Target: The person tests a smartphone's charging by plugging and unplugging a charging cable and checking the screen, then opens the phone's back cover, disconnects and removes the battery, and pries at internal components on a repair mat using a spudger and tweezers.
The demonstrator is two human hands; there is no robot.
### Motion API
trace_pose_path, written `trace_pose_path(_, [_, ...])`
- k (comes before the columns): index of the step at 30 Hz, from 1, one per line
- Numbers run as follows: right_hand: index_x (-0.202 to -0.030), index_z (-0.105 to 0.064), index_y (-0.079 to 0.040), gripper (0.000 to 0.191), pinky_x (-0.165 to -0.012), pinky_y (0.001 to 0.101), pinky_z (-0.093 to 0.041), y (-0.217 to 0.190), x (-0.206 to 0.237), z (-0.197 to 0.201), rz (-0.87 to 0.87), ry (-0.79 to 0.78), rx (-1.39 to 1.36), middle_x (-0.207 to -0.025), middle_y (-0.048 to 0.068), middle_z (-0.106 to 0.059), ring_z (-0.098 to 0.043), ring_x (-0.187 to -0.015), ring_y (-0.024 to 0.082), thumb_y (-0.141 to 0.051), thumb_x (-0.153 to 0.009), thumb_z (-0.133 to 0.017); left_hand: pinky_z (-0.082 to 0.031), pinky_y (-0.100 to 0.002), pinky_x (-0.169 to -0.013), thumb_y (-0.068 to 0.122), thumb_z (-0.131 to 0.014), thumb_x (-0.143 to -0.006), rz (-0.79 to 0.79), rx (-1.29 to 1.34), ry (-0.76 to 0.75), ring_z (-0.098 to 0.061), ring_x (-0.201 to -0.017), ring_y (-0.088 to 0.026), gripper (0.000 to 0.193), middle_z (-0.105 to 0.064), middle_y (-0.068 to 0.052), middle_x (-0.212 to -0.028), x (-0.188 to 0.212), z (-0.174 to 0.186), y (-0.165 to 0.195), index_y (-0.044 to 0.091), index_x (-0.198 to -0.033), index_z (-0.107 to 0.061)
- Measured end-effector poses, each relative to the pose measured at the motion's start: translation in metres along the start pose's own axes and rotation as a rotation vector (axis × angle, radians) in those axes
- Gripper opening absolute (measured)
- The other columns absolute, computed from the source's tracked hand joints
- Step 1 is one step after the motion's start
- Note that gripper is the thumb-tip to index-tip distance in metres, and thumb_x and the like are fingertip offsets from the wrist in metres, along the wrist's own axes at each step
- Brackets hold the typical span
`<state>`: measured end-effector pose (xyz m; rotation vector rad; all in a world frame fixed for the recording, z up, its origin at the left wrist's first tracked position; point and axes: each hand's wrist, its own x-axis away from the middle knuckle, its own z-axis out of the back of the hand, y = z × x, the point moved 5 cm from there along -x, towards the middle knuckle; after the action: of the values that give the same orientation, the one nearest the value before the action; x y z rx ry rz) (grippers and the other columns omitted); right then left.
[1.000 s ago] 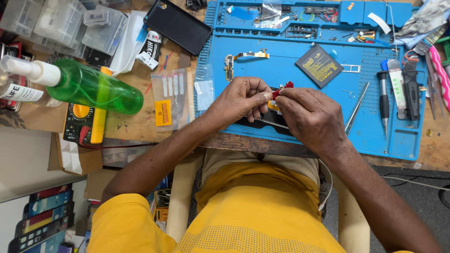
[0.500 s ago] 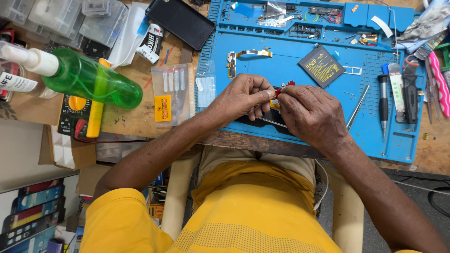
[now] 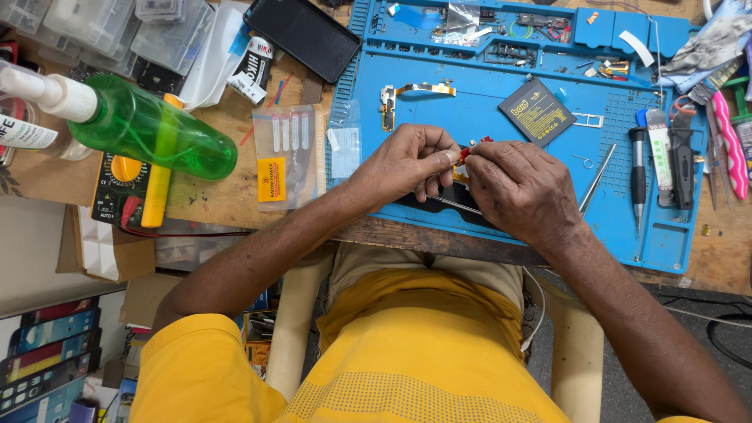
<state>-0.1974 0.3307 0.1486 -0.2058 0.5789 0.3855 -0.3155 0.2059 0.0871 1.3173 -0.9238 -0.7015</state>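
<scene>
Both hands meet over the near edge of a blue work mat (image 3: 501, 117). My left hand (image 3: 407, 164) and my right hand (image 3: 521, 188) pinch a small red and yellow part (image 3: 468, 153) between their fingertips. Under the hands lies a dark phone body (image 3: 450, 200), mostly hidden. A thin metal tool tip pokes out from below my right hand.
On the mat lie a flat black battery (image 3: 535, 110), a gold flex strip (image 3: 407, 94), tweezers (image 3: 597, 178) and a screwdriver (image 3: 638, 176). A green bottle (image 3: 141, 129), yellow multimeter (image 3: 129, 188), clear parts bag (image 3: 288, 153) and dark phone (image 3: 301, 33) sit left. More tools stand at the right.
The hands hold the same pose on the small part. Only the view has shifted slightly.
</scene>
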Motion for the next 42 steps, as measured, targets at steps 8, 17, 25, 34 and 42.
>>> trace_pose_path(8, [-0.100, -0.070, -0.004, 0.012, -0.082, 0.0383, -0.060, 0.000, -0.002, 0.001, -0.025, -0.009, -0.027, -0.106, 0.008, -0.072, -0.072, -0.096, 0.024, -0.007, -0.091, -0.077, -0.053, -0.020, -0.046, 0.012, -0.064, -0.098, -0.035, -0.079, 0.027, -0.064, -0.058, -0.005, 0.014, -0.068, -0.002, -0.072, 0.005, -0.004, 0.008, 0.000, -0.101, -0.067])
trace_pose_path(17, [-0.095, -0.068, -0.004, 0.013, -0.077, 0.0373, -0.059, 0.005, -0.002, 0.000, -0.223, -0.005, -0.252, -0.104, 0.009, -0.071, -0.071, -0.093, 0.023, -0.005, -0.089, -0.079, -0.053, -0.021, -0.044, 0.013, -0.068, -0.095, -0.082, -0.224, 0.071, -0.064, -0.056, -0.005, 0.013, -0.066, 0.000, -0.070, 0.011, -0.008, 0.016, 0.001, -0.098, -0.067])
trace_pose_path(25, [-0.095, -0.072, -0.002, 0.004, -0.075, 0.0297, -0.063, 0.015, 0.009, -0.004, -0.476, 0.050, -0.445, -0.103, 0.009, -0.073, -0.074, -0.091, 0.016, 0.000, -0.092, -0.074, -0.054, -0.021, -0.043, 0.014, -0.067, -0.091, -0.068, -0.292, 0.097, -0.066, -0.054, -0.005, 0.012, -0.066, 0.000, -0.065, 0.009, -0.008, 0.017, 0.002, -0.091, -0.069])
trace_pose_path(34, [-0.093, -0.072, -0.002, 0.004, -0.070, 0.0259, -0.059, 0.040, 0.027, 0.002, -0.665, 0.152, -0.451, -0.092, 0.006, -0.071, -0.069, -0.079, 0.011, 0.001, -0.095, -0.072, -0.050, -0.021, -0.040, 0.012, -0.066, -0.090, -0.060, -0.264, 0.096, -0.064, -0.051, -0.005, 0.010, -0.066, 0.000, -0.062, 0.010, -0.009, 0.021, 0.002, -0.088, -0.068])
trace_pose_path(42, [-0.093, -0.072, -0.002, 0.002, -0.070, 0.0247, -0.056, 0.065, 0.046, -0.001, -0.768, 0.189, -0.431, -0.089, 0.006, -0.069, -0.066, -0.077, 0.009, -0.001, -0.095, -0.071, -0.050, -0.021, -0.039, 0.012, -0.065, -0.092, -0.032, -0.268, 0.091, -0.062, -0.049, -0.005, 0.011, -0.064, 0.000, -0.060, 0.009, -0.009, 0.018, 0.003, -0.087, -0.067])
